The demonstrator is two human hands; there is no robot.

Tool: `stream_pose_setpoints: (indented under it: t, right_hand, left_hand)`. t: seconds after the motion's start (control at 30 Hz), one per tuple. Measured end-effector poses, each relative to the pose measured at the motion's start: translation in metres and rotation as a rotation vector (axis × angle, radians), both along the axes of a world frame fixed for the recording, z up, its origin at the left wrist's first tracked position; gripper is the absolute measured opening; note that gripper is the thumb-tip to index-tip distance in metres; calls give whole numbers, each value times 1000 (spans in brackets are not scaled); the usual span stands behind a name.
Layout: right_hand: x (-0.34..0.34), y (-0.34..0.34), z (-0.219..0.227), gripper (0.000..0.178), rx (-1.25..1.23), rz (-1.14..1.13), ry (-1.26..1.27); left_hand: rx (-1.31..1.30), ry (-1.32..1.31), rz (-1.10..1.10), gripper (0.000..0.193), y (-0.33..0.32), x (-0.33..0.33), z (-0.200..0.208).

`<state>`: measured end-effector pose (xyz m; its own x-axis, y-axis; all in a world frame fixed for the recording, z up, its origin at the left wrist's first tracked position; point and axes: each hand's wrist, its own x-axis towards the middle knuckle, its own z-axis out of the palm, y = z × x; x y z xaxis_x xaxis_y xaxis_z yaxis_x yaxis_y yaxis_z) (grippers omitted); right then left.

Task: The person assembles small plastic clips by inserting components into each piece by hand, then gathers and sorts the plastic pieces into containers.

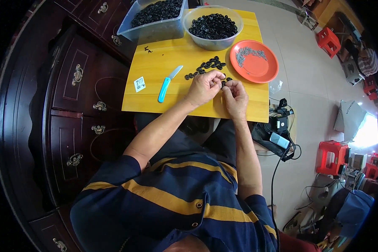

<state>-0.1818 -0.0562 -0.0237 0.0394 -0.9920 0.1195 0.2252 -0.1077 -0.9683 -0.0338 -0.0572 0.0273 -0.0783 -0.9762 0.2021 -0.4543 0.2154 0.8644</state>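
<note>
Over the front of the yellow table, my left hand (206,87) and my right hand (236,98) meet with fingertips pinched. A small black plastic piece (223,84) shows at the right fingertips. What the left fingers pinch is mostly hidden by the fingers. Just beyond the hands lie several loose black oval pieces (214,64), with a few more partly covered by the left hand. Left of them rests an open folding knife (164,89) with a turquoise handle. An orange-red plate (256,74) at the right holds small grey parts (244,53).
A clear round bowl (214,43) and a bluish bin (155,32), both filled with black pieces, stand at the table's far side. A white printed card (139,84) lies left. Dark drawers (75,101) border the left; cables and a black bag (277,136) are at right.
</note>
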Motion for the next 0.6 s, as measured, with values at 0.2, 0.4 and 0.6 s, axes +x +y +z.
stream_pose_setpoints:
  t: [0.2, 0.4, 0.6]
  right_hand:
    - [-6, -1, -1, 12, -5, -5, -118]
    - [-7, 2, 6, 11, 13, -86, -149]
    - [-4, 8, 1, 11, 1, -144, -103]
  left_hand:
    - [3, 107, 0, 29, 2, 18, 6]
    - [-137, -348, 96, 23, -1, 47, 2]
    - [-188, -522, 40, 18, -12, 43, -14]
